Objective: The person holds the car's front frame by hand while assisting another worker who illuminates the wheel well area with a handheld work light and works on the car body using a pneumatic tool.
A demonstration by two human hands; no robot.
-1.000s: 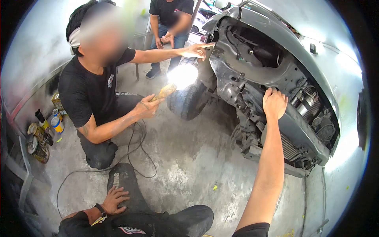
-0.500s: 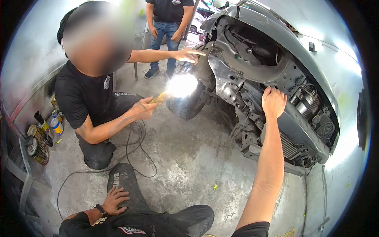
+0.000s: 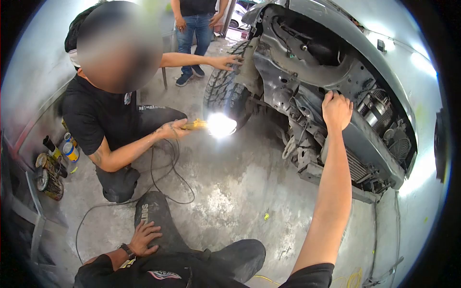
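Note:
My left hand (image 3: pixel 145 238) rests on my dark trouser leg (image 3: pixel 161 216), fingers spread and holding nothing. With my arm stretched out, my right hand (image 3: pixel 337 111) has its fingers curled over the edge of the grey front body frame (image 3: pixel 367 144) of a stripped car. The fingertips are partly hidden behind that edge. Beside it lie the wheel arch (image 3: pixel 307 79) with bare metal showing, the round silver part (image 3: pixel 374 115) and the finned radiator (image 3: pixel 353 175). To the left, the black tyre (image 3: pixel 223 93) stands under the arch.
A co-worker (image 3: pixel 101 120) crouches at left, holding a lit work lamp (image 3: pixel 221 126) and reaching one hand to the tyre. Another person (image 3: pixel 194 36) stands behind. A cable (image 3: pixel 153 173) loops over the concrete floor (image 3: pixel 230 192). Several cans (image 3: pixel 49 185) stand along the left wall.
The co-worker's lamp has come down, away from the tyre, and their other hand is now at the tyre's upper part. My hands keep their places; the view has shifted slightly.

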